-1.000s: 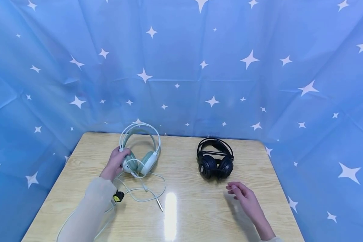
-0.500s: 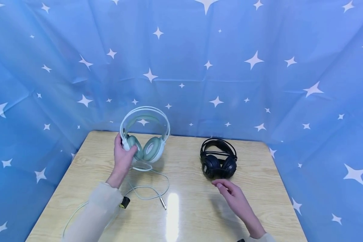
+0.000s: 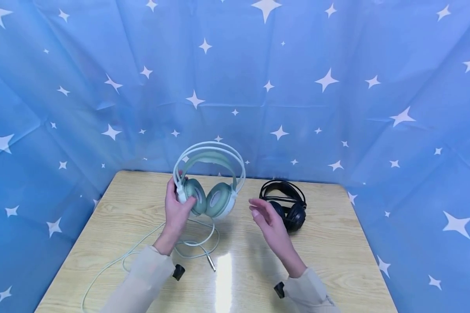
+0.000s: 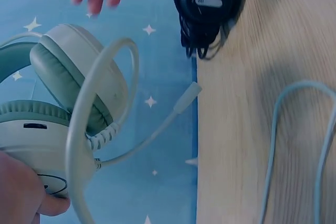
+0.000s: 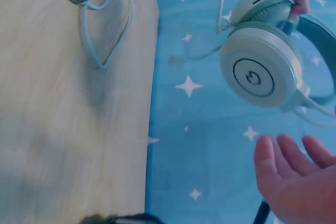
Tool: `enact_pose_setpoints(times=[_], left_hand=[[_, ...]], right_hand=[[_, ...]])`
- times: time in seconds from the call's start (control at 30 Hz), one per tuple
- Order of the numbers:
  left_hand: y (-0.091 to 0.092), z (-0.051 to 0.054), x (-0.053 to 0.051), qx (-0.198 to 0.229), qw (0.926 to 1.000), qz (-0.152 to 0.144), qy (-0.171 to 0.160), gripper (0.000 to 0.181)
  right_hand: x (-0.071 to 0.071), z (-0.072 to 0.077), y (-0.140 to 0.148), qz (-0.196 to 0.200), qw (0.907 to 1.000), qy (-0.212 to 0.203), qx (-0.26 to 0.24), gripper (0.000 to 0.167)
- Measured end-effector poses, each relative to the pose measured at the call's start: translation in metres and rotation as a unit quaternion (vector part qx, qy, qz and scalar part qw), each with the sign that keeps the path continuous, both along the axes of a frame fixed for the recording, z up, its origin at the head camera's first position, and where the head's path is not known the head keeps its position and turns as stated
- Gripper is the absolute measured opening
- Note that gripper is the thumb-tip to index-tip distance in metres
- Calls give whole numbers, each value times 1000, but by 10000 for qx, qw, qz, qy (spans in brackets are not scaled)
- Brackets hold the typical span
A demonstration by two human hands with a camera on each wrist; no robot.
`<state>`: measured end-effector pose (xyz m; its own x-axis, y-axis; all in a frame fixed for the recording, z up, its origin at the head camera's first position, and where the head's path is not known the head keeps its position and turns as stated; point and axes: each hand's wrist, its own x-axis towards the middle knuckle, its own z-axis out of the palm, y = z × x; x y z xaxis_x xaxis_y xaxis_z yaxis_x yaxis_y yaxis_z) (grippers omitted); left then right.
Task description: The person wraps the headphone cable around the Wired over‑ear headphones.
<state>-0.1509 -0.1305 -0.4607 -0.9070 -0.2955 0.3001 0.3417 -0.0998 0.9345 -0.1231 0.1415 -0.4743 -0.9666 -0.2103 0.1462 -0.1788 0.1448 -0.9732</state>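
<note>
Left hand point(image 3: 177, 212) grips mint-and-white headset point(image 3: 218, 201) by one earcup point(image 4: 29, 136), above tabletop point(image 3: 333, 256). Right hand point(image 3: 272, 222) empty, loosely extended, near other earcup point(image 5: 260, 72). Step likely: two-handed hold; next calls for right-side grip.

this is a small, curtained-off work spot; whether home, office or lab cannot be told. blue star-printed cloth point(image 3: 235, 87) hangs in folds beyond the left hand point(image 3: 177, 214) and the right hand point(image 3: 273, 228), and also along the outer side of each. beneath both spreads a wood-grain counter point(image 3: 340, 256), with a bright glare point(image 3: 223, 282) between them, on the wrist side.
</note>
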Motion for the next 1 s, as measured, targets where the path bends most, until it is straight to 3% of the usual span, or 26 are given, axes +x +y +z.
enact_pose_setpoints(times=[0.27,0.4,0.5,0.7,0.8,0.9,1.0], left_hand=[[21,-10,7,843,9956,-408,-52,78],[33,-16,11,1373,9882,-673,-60,78],[41,-20,14,1445,9862,-784,-198,77],[43,-24,18,750,9892,-969,-806,77],[34,-20,18,303,9905,-1046,-842,79],[23,-10,13,-227,9930,-989,-603,88],[11,5,6,-1190,9895,-810,-130,98]], right_hand=[[-29,7,-18,9,9999,38,-124,66],[-38,8,-24,112,9989,142,-425,52],[-42,8,-29,19,9981,313,-539,33],[-43,6,-33,-383,9959,480,-658,30],[-43,5,-32,-332,9963,484,-632,32],[-42,5,-30,-186,9973,471,-537,31],[-40,4,-28,-48,9977,529,-410,28]])
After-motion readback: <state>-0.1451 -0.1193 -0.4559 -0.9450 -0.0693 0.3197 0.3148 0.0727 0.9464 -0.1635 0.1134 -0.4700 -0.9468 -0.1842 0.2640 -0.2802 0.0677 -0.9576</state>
